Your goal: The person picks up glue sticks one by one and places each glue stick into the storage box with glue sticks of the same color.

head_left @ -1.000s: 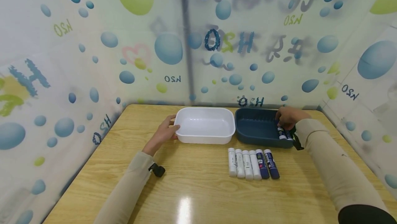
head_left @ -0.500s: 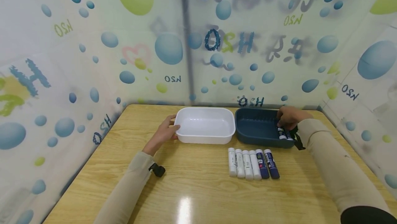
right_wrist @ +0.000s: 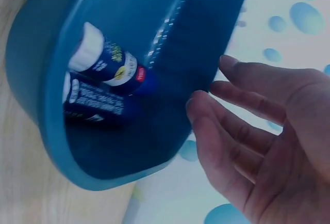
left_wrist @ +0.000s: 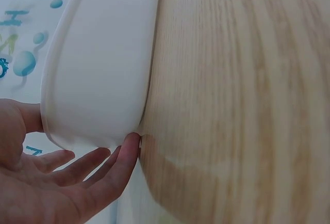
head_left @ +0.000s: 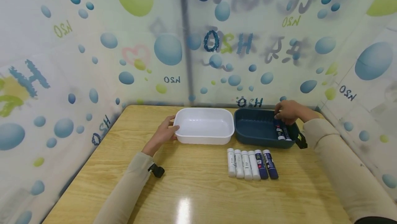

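My left hand [head_left: 163,131] holds the left end of a white plastic tray [head_left: 204,140]; its thumb is at the rim and its fingers lie along the outer wall. Beside it stands a dark blue tray [head_left: 262,142]. Two dark blue glue sticks with white caps lie side by side at its right end, the upper glue stick [right_wrist: 121,69] and the lower glue stick [right_wrist: 98,99] in the right wrist view. My right hand [head_left: 289,111] is over that tray's back right corner, fingers loosely bent, nothing between them.
In front of the trays, several white glue sticks [head_left: 246,164] lie in a row on the wooden table [head_left: 186,172], with two blue glue sticks [head_left: 266,164] at the row's right end. A patterned curtain [head_left: 186,65] hangs behind the table.
My right hand has risen slightly away from the blue glue sticks in the dark tray, so more of them shows. The left hand stays at the white tray.
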`<act>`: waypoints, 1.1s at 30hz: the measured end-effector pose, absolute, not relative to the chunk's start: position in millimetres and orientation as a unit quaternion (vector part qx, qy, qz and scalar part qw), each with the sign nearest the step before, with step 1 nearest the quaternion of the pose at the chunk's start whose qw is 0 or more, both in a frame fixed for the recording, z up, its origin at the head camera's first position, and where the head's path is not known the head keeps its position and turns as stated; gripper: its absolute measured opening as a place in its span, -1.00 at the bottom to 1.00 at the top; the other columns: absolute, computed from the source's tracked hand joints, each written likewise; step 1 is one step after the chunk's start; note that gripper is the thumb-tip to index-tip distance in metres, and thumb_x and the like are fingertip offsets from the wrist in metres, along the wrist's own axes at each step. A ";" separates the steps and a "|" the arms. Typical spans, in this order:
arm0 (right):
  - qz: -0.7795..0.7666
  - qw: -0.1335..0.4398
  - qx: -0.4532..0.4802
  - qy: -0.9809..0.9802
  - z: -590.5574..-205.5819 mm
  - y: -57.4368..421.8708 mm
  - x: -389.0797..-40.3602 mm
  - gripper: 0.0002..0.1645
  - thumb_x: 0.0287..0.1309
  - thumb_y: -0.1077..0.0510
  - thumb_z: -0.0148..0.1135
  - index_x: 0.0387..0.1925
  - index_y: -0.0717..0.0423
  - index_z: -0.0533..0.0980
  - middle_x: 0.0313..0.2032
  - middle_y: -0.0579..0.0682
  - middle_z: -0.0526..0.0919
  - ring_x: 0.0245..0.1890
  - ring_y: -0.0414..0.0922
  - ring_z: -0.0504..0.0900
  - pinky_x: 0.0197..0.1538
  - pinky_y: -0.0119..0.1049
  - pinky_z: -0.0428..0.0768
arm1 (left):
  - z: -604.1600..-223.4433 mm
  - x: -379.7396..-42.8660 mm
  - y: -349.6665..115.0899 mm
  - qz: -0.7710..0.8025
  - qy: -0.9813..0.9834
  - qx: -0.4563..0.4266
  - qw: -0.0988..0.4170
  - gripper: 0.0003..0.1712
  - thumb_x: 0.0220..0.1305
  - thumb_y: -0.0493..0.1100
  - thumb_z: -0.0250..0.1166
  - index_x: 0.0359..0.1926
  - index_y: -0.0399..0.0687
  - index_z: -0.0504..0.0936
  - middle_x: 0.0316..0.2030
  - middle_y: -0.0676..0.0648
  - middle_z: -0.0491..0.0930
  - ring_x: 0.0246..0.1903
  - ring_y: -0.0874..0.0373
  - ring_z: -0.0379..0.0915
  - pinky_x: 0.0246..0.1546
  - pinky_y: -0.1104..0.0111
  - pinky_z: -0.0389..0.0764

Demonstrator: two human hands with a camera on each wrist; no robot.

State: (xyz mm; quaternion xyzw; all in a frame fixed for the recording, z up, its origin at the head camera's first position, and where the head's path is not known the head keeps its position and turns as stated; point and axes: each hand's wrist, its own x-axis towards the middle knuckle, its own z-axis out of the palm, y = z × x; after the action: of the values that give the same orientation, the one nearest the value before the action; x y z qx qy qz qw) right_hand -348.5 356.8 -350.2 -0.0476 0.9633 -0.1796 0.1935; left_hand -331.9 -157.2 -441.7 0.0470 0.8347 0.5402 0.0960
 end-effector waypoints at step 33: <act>-0.277 0.123 -0.171 0.938 -367.7 317.8 -245.3 -0.45 0.45 -0.04 0.24 0.26 0.24 0.50 -0.26 0.03 0.74 -0.33 -0.07 0.69 -0.31 -0.25 0.69 | -441.9 -332.1 -157.1 0.543 0.832 0.045 0.099 -0.29 0.58 -0.10 0.12 0.61 -0.04 0.10 0.42 -0.39 0.32 0.13 -0.16 0.58 -0.06 0.16 0.76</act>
State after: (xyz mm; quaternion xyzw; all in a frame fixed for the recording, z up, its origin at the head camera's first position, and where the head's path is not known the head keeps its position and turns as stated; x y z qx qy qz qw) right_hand -245.3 317.8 -367.7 -0.1708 0.9375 -0.2769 0.1232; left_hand -332.1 -157.1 -441.9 0.0455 0.8324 0.5434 0.0987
